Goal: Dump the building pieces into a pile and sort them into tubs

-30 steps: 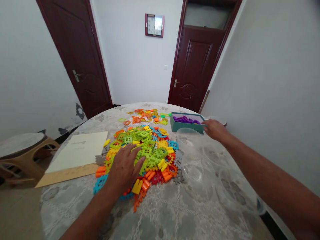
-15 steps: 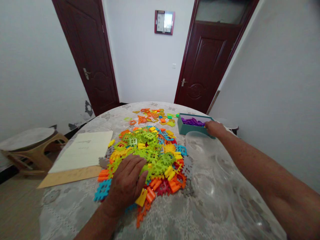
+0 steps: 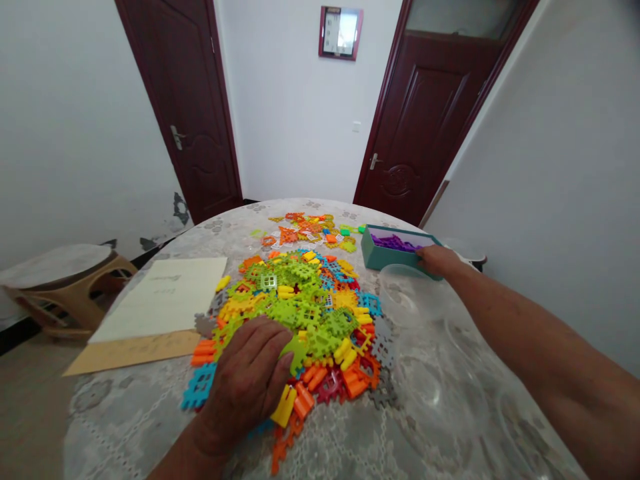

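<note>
My left hand point(image 3: 253, 367) lies on the near left side of a big heap of plastic building pieces point(image 3: 310, 310), lime green, yellow, orange, blue, red and grey. Its fingers stretch forward over the heap with the thumb apart, touching a round lime green piece point(image 3: 297, 353). Across the table, my right hand point(image 3: 436, 260) is at the right end of a teal box point(image 3: 387, 258). Its fingers are bent over the near rim; what they hold, if anything, is hidden. Purple pieces point(image 3: 395, 243) lie inside the box.
A smaller scatter of pieces point(image 3: 305, 230) lies at the far side of the round table. Clear plastic containers point(image 3: 405, 293) stand right of the heap, under my right arm. Paper sheets point(image 3: 160, 297) lie at the left. A stool point(image 3: 60, 283) stands beyond the table's left edge.
The whole view has shifted slightly. A small yellow bit seen at my right fingertips before is no longer visible. Both hands keep about the same places on the heap and box.
</note>
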A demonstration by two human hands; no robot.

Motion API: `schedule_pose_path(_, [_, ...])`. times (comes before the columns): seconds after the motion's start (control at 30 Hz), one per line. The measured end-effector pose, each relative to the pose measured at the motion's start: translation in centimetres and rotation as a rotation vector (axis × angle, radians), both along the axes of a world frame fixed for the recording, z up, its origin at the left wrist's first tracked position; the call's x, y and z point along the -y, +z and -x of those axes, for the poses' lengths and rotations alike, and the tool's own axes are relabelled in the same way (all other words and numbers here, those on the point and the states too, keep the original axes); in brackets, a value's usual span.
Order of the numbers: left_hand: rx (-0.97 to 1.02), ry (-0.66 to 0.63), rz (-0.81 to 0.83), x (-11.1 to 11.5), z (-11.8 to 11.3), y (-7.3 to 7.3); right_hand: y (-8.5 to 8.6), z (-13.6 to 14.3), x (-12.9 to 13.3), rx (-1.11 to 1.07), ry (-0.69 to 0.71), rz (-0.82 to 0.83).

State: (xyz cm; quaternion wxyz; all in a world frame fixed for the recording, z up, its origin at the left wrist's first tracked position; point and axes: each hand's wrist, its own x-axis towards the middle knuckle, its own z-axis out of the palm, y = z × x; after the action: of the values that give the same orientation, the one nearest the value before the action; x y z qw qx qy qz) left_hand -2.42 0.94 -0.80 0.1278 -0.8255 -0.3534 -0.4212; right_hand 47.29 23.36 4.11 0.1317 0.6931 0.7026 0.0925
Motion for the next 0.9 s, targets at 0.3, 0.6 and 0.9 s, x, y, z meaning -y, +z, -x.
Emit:
schedule_pose_path(0.3, [0.025, -0.01, 0.014, -0.1, -0.3, 0.3, 4.5, 0.8, 0.5, 0.088, -0.039, -0.13])
schedule_pose_path(0.6, [0.14, 0.029, 0.071, -0.5, 0.1, 0.0, 13.2, 9.5, 8.0, 0.196, 0.134, -0.257])
schedule_pose_path(0.9, [0.305, 0.292, 0.014, -1.9, 3.0, 0.9, 16.1, 22.6, 19.2, -0.111, 0.358, -0.248])
